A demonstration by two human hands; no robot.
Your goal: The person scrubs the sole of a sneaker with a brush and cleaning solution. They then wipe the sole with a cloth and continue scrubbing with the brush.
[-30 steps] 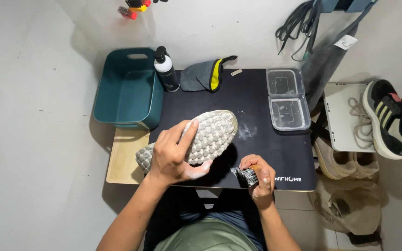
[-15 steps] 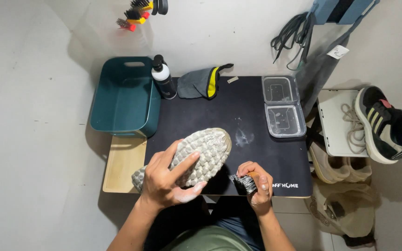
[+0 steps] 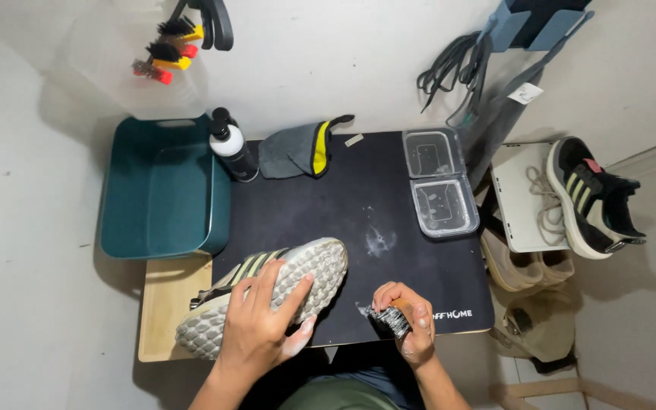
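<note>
Both hands work at the near edge of the black mat [image 3: 389, 205]. Left hand [image 3: 260, 326], fingers spread, presses flat on the shoe [image 3: 267, 292]; right hand [image 3: 411, 330] is closed in a fist around a small brush [image 3: 390, 320], bristles toward the shoe.

Largest first: the shoe lies on its side at about 7 o'clock on the mat, its knobbly grey sole tilted up, heel hanging over the wooden board [image 3: 162, 311]. Its long axis runs from 8 o'clock at the heel to 2 o'clock at the toe, so the toe points toward the clear tubs [image 3: 438, 182].

Scrubbing well here probably means keeping the left palm firm so the shoe cannot roll, and stroking the brush along that axis, short passes between the sole's bumps, foam kept on the mat.

A teal basin [image 3: 161, 190] sits at 10 o'clock, a bottle [image 3: 231, 144] just beside it.
</note>
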